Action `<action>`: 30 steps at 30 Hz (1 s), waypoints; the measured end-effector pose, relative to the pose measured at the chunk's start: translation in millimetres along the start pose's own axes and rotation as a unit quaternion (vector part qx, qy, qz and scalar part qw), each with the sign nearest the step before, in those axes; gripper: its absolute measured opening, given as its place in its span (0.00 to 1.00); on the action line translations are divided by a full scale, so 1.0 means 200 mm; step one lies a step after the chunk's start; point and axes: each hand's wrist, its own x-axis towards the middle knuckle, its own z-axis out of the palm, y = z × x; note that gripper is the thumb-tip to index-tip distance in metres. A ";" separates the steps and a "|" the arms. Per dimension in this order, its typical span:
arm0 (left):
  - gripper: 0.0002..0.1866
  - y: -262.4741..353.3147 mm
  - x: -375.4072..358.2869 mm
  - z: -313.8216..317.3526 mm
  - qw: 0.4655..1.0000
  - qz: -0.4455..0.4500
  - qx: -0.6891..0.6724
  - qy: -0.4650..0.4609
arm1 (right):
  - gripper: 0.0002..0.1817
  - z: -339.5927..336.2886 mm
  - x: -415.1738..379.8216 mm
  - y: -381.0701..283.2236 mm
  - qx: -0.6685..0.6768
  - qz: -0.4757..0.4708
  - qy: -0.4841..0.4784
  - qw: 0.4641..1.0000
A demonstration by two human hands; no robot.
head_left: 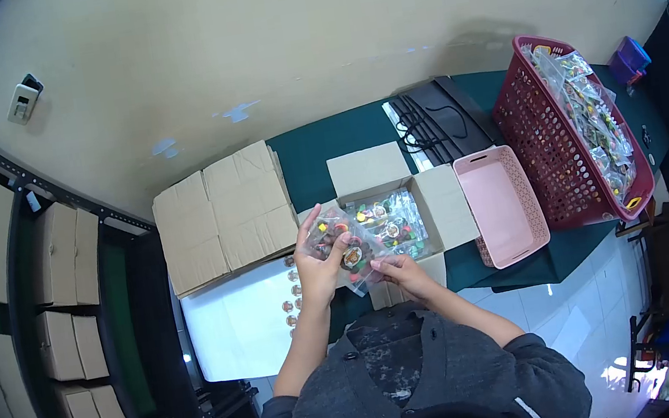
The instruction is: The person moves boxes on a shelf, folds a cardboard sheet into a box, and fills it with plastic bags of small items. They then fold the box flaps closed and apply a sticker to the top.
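Observation:
Between my hands is a clear plastic bag (353,259) with small colourful pieces inside, held up in front of the open cardboard box. My left hand (323,263) grips its left side, thumb across the front. The fingers of my right hand (403,273) pinch its lower right corner. Just beyond, the cardboard box (431,214) stands with its flaps folded out. Similar clear bags (394,219) of colourful pieces lie inside it. What exactly the pieces are is too small to tell.
Right of the box are a pink basket (507,206) and a tall maroon basket (528,156) heaped with bags. Flattened cardboard (224,212) lies left, above a white sheet (232,334) with round brown stickers. A black device with cables (450,120) sits behind. Shelves with boxes (71,340) stand far left.

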 end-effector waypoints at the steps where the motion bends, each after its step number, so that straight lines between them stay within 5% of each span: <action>1: 0.29 -0.01 0.00 -0.01 1.000 0.000 0.000 0.000 | 0.20 0.01 0.00 0.00 0.053 0.006 0.025 0.998; 4: 0.28 -0.06 0.00 -0.03 1.000 -0.009 0.008 -0.019 | 0.20 0.05 -0.02 -0.05 0.157 -0.020 0.041 0.987; 11: 0.21 -0.08 -0.02 -0.04 0.998 -0.058 0.008 0.019 | 0.19 0.01 -0.02 -0.06 0.071 -0.038 0.048 0.996; 16: 0.21 -0.20 -0.01 -0.09 0.995 -0.049 -0.068 0.054 | 0.13 -0.06 0.02 -0.07 0.108 -0.116 0.139 0.978; 19: 0.21 -0.21 -0.02 -0.12 0.992 -0.127 -0.021 -0.007 | 0.15 -0.04 0.02 -0.13 0.121 -0.159 0.197 0.960; 25: 0.17 -0.18 -0.05 -0.10 0.987 -0.151 0.023 -0.052 | 0.15 0.00 -0.04 -0.23 -0.037 -0.205 0.276 0.938; 27: 0.16 -0.20 -0.06 -0.11 0.978 -0.184 -0.072 -0.066 | 0.13 0.00 -0.05 -0.24 -0.210 -0.305 0.342 0.864; 30: 0.16 -0.21 -0.06 -0.11 0.968 -0.219 -0.087 -0.081 | 0.11 -0.04 -0.05 -0.27 -0.270 -0.325 0.345 0.838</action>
